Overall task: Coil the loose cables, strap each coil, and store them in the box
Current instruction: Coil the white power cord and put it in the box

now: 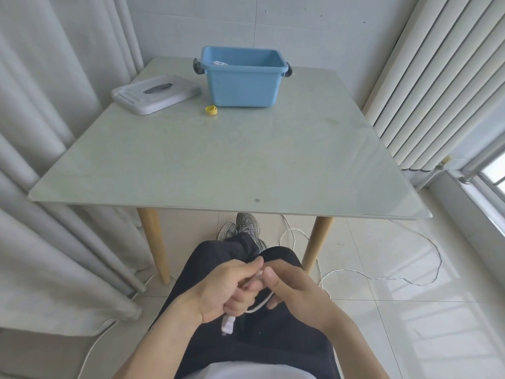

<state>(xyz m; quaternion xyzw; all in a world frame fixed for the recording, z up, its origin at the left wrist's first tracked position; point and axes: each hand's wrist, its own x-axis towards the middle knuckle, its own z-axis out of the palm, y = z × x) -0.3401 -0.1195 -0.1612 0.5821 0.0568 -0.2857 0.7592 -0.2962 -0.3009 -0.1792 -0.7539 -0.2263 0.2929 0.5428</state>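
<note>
Pale tiled floor, curtains at 9 o'clock, radiator at 3 o'clock; a glass-topped counter [218, 160] fills the middle of the view. At 12 o'clock on it stands the blue box [241, 86], lid off, with something white just visible inside, likely a coil already stored. Its grey lid [155, 94] lies beside it at 10 o'clock, out of the way for loading. A yellow strap [211, 110] waits just in front of the box, within reach for the next coil.

The person sits back from the counter. At 6 o'clock, over the lap, the left hand [226, 291] grips the plug end of a white cable [382, 280], fingers curled round it, connector hanging below the fist. The right hand [295, 291] pinches the cable just beside, forming the first small loop. The rest trails loose across the floor toward 3 o'clock. Judgement: coiling has just begun; holding the plug fixed gives an anchor to wind against.
</note>
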